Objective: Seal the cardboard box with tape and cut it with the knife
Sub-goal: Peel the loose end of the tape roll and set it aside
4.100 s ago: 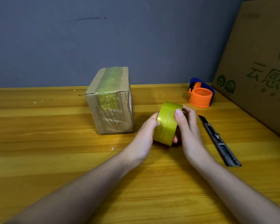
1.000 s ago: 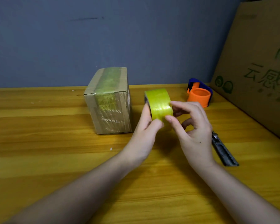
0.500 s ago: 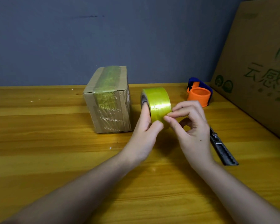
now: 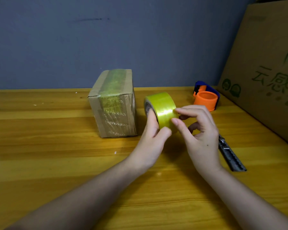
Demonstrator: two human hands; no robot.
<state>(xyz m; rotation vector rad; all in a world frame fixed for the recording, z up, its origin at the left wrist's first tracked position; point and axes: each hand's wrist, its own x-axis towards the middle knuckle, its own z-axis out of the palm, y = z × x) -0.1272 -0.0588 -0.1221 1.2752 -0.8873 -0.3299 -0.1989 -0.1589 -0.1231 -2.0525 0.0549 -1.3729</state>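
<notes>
Step in hand, by the look of it: finding and lifting the free end of the tape. Tape roll [image 4: 161, 112] held up off the bench approx mid-width, toward the back edge, just right of the cardboard box [image 4: 114, 103] and apart from it. Left hand [image 4: 152, 138] gripping the roll, fingers in the core side, thumb curled up against the lower band. Right hand [image 4: 200, 135] with forefinger and thumb tips on the band at a bright crease line, other fingers loosely curled; picking at the surface, no lifted flap visible yet, so cannot tell if an end is actually pinched. Box standing nearer the back edge, left of centre, top and front face already carrying a greenish strip. Knife [image 4: 231, 155] lying on the bench toward the right edge, partly hidden behind the right wrist, untouched. Orange dispenser [image 4: 205, 99] near the back right corner, next to a big carton [image 4: 263, 68] leaning along the right side. To do it well: keep the roll locked w/ the left, scrape a nail along the crease rather than across, lift one corner first, then peel straight so the film does not split into a sliver. Pull only a short tab before moving to the box; avoid letting the sticky side fold back on itself.
</notes>
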